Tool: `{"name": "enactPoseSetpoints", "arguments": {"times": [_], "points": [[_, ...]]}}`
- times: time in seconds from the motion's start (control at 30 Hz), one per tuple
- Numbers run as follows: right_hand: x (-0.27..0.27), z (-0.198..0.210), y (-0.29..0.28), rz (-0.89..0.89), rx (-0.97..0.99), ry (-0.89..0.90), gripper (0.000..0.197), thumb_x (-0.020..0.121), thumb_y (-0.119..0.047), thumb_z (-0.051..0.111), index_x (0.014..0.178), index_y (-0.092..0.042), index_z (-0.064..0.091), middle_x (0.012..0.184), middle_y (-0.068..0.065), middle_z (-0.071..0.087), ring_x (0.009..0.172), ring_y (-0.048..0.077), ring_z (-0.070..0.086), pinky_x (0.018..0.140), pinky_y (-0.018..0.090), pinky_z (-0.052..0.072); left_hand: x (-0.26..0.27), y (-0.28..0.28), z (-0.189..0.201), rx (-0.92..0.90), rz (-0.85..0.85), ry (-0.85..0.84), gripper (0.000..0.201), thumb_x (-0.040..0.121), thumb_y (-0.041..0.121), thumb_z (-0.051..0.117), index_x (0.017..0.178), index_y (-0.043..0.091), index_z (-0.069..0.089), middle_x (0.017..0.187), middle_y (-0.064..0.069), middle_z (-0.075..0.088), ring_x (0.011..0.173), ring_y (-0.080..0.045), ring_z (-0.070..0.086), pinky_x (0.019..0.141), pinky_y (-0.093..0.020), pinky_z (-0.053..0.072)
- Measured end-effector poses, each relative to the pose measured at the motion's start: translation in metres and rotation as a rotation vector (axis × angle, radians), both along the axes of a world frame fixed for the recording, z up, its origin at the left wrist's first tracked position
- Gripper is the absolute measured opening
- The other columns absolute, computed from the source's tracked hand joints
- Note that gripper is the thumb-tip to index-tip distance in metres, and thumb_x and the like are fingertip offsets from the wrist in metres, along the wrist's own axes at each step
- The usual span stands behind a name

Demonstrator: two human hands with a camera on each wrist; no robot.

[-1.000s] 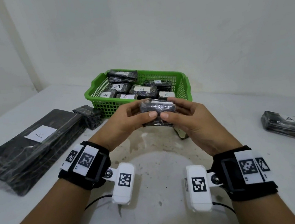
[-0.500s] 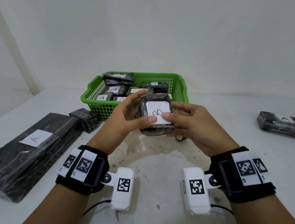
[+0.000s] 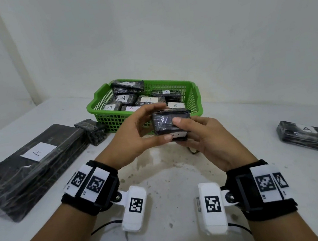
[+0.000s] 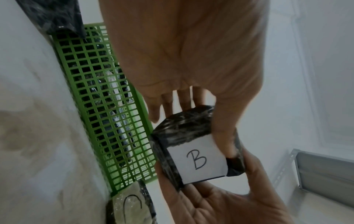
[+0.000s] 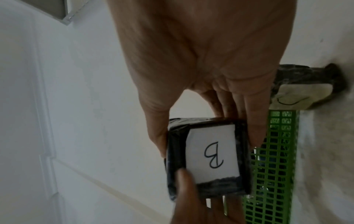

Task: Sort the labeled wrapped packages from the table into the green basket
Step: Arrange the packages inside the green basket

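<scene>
The B package is gripped by both the left hand and right hand; its label is mostly hidden from the head view. Label's facing the wrists; long axis can't be told.

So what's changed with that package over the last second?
Both hands, left hand and right hand, kept turning the B-labeled package: its label faced the head camera half a second ago and now tips downward toward the wrists. The green basket and the table's other packages stayed put.

I tipped the B-labelled package forward between my left hand and right hand, so its label faced down toward my wrists.
</scene>
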State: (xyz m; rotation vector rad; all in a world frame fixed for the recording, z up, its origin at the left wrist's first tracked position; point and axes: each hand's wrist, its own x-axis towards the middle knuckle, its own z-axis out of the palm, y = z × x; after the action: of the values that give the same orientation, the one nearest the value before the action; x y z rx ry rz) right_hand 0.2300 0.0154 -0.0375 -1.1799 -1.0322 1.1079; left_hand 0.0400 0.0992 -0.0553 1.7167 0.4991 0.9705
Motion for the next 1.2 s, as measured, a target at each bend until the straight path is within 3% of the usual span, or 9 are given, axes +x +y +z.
{"name": "enactPoseSetpoints", "arguments": {"times": [0.07, 0.17, 0.27, 0.4, 0.5, 0.57, 0.83, 1.03, 1.2], "points": [[0.003, -0.001, 0.002, -0.022, 0.025, 0.028, 0.085, 0.070, -0.036, 0.094, 0.137, 0.002, 0.059, 0.125, 0.013, 0.075, 0.117, 0.023, 0.073, 0.099, 0.036, 0.060, -0.001, 0.000, -0.001, -0.069, -0.064, 0.073, 0.070, 0.079, 0.038, 0.081, 0.142, 0.020, 0.056, 0.138, 0.004, 0.066, 0.130, -0.015, 0.062, 0.107, -0.033, 0.052], [0.006, -0.003, 0.005, -0.044, 0.054, 0.000, 0.095, 0.059, -0.040, 0.095, 0.138, 0.000, 0.060, 0.130, 0.010, 0.073, 0.119, 0.020, 0.071, 0.100, 0.034, 0.060, 0.004, -0.002, -0.005, -0.187, -0.139, 0.077, 0.080, 0.077, 0.057, 0.080, 0.141, 0.013, 0.059, 0.139, -0.004, 0.066, 0.133, -0.023, 0.060, 0.110, -0.038, 0.050], [0.005, -0.002, 0.002, 0.007, 0.046, -0.011, 0.075, 0.062, -0.030, 0.096, 0.128, -0.004, 0.069, 0.122, 0.008, 0.077, 0.116, 0.017, 0.072, 0.101, 0.033, 0.058, 0.008, 0.000, -0.006, -0.262, -0.076, 0.001, 0.068, 0.078, 0.046, 0.077, 0.131, 0.004, 0.066, 0.133, -0.018, 0.068, 0.129, -0.037, 0.062, 0.111, -0.048, 0.049], [-0.002, -0.001, -0.001, 0.038, 0.058, -0.030, 0.052, 0.068, -0.034, 0.083, 0.112, -0.008, 0.077, 0.105, 0.005, 0.081, 0.098, 0.015, 0.077, 0.087, 0.026, 0.060, 0.008, 0.003, -0.010, -0.225, -0.056, 0.012, 0.057, 0.079, 0.037, 0.076, 0.125, 0.003, 0.069, 0.126, -0.022, 0.070, 0.122, -0.041, 0.065, 0.111, -0.061, 0.045], [0.000, -0.001, -0.001, -0.022, 0.084, -0.041, 0.059, 0.065, -0.037, 0.087, 0.115, -0.006, 0.076, 0.110, 0.008, 0.081, 0.106, 0.021, 0.077, 0.101, 0.038, 0.059, 0.010, 0.000, -0.009, -0.253, -0.082, -0.029, 0.062, 0.081, 0.036, 0.074, 0.127, -0.003, 0.065, 0.129, -0.022, 0.069, 0.121, -0.036, 0.067, 0.107, -0.049, 0.052], [0.002, -0.001, -0.001, -0.001, 0.088, -0.017, 0.060, 0.066, -0.034, 0.086, 0.117, -0.005, 0.075, 0.113, 0.009, 0.080, 0.109, 0.022, 0.076, 0.102, 0.038, 0.058, 0.011, 0.000, -0.007, -0.254, -0.082, -0.068, 0.063, 0.081, 0.035, 0.073, 0.128, -0.007, 0.063, 0.129, -0.022, 0.069, 0.118, -0.033, 0.068, 0.100, -0.040, 0.056], [0.003, -0.003, 0.001, -0.028, 0.073, -0.019, 0.071, 0.063, -0.038, 0.087, 0.124, -0.006, 0.071, 0.120, 0.007, 0.078, 0.116, 0.019, 0.073, 0.103, 0.038, 0.058, 0.007, 0.004, -0.005, -0.300, -0.083, -0.095, 0.068, 0.079, 0.040, 0.073, 0.126, -0.008, 0.065, 0.128, -0.026, 0.067, 0.112, -0.025, 0.068, 0.096, -0.032, 0.058], [-0.001, -0.002, 0.000, 0.008, 0.070, -0.035, 0.067, 0.065, -0.042, 0.084, 0.121, -0.007, 0.073, 0.116, 0.004, 0.079, 0.108, 0.012, 0.074, 0.104, 0.035, 0.057, 0.004, 0.004, -0.002, -0.311, -0.079, -0.096, 0.070, 0.079, 0.040, 0.074, 0.128, -0.009, 0.064, 0.131, -0.027, 0.066, 0.117, -0.031, 0.066, 0.106, -0.043, 0.052], [-0.002, -0.002, 0.000, 0.020, 0.046, -0.047, 0.062, 0.067, -0.042, 0.084, 0.120, -0.011, 0.074, 0.118, 0.007, 0.078, 0.112, 0.017, 0.073, 0.104, 0.037, 0.057, 0.005, 0.003, -0.001, -0.270, -0.004, -0.053, 0.070, 0.076, 0.045, 0.074, 0.121, -0.008, 0.068, 0.125, -0.030, 0.067, 0.111, -0.031, 0.069, 0.100, -0.040, 0.057]]}}
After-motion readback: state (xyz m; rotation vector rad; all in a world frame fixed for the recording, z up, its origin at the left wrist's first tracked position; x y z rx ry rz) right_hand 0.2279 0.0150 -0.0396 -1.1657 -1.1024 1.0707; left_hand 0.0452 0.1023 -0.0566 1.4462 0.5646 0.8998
